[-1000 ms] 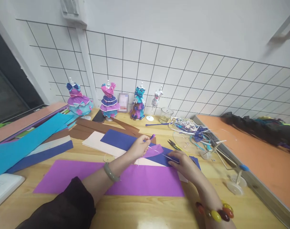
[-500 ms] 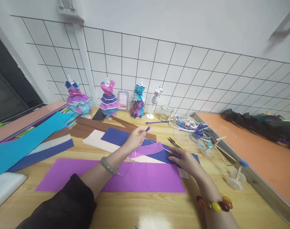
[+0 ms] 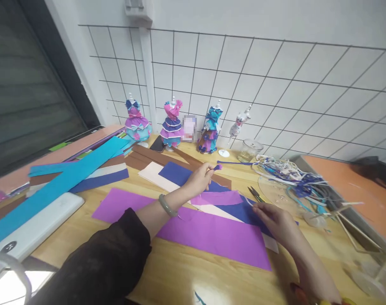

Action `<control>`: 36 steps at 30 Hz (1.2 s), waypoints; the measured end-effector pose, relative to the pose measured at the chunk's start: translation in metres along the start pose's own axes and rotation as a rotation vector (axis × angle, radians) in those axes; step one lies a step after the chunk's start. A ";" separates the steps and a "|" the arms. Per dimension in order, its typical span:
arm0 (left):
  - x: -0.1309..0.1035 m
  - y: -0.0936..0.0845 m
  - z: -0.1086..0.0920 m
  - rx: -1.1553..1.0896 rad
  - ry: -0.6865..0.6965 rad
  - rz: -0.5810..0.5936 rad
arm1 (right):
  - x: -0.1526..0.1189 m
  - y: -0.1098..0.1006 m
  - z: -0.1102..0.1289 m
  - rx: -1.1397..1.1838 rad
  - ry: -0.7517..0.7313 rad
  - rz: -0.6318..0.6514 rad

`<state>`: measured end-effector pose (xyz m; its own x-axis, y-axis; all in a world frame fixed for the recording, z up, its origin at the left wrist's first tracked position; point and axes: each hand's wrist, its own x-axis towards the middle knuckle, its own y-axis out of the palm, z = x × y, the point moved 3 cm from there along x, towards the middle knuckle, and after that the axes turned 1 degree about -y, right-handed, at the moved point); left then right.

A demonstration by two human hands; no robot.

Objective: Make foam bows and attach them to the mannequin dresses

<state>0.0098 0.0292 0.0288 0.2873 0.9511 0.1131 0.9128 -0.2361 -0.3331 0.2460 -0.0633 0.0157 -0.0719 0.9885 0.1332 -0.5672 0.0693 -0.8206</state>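
My left hand (image 3: 199,181) is closed in a pinch on a small purple-and-blue bud of rolled paper or fabric (image 3: 218,167), raised over the table. My right hand (image 3: 277,220) is closed at the fingertips on a thin white ribbon (image 3: 249,202); part of the ribbon is hard to follow. Between the two hands lies a short purple strip (image 3: 215,198) on top of blue (image 3: 177,173) and cream sheets. A large purple sheet (image 3: 212,233) spreads beneath my left forearm. Dark-bladed scissors or snips (image 3: 255,194) rest just beyond my right hand, partly hidden.
Several small dress forms, among them one in a pink-and-blue dress (image 3: 172,127), stand along the back. A glass jar (image 3: 250,149) and a tangle of ribbons (image 3: 282,169) are at right. Turquoise strips (image 3: 69,173) and a white power bank (image 3: 43,222) lie at left.
The view has swung left, so the scene sits further right. My right hand has its fingers drawn together on the white ribbon. My left hand keeps its pinch on the bud.
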 end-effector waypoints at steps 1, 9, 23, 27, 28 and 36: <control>-0.001 -0.003 -0.002 0.078 0.048 -0.029 | -0.001 0.001 0.001 0.009 -0.008 0.021; -0.026 0.014 -0.039 0.259 0.338 0.005 | -0.003 0.012 0.020 0.044 -0.090 0.075; -0.034 0.048 -0.011 0.011 0.084 0.282 | -0.008 0.024 0.045 0.117 -0.129 0.109; -0.029 0.055 -0.003 -0.219 -0.094 0.338 | -0.009 0.023 0.048 0.115 -0.163 0.081; -0.028 0.056 -0.003 -0.260 -0.115 0.348 | -0.009 0.023 0.049 0.111 -0.173 0.072; -0.028 0.054 -0.005 -0.327 -0.155 0.382 | -0.010 0.025 0.052 0.078 -0.209 -0.005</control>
<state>0.0523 -0.0110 0.0124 0.5939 0.7973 -0.1074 0.8012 -0.5983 -0.0112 0.1898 -0.0786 0.0226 -0.2329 0.9383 0.2558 -0.6292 0.0552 -0.7753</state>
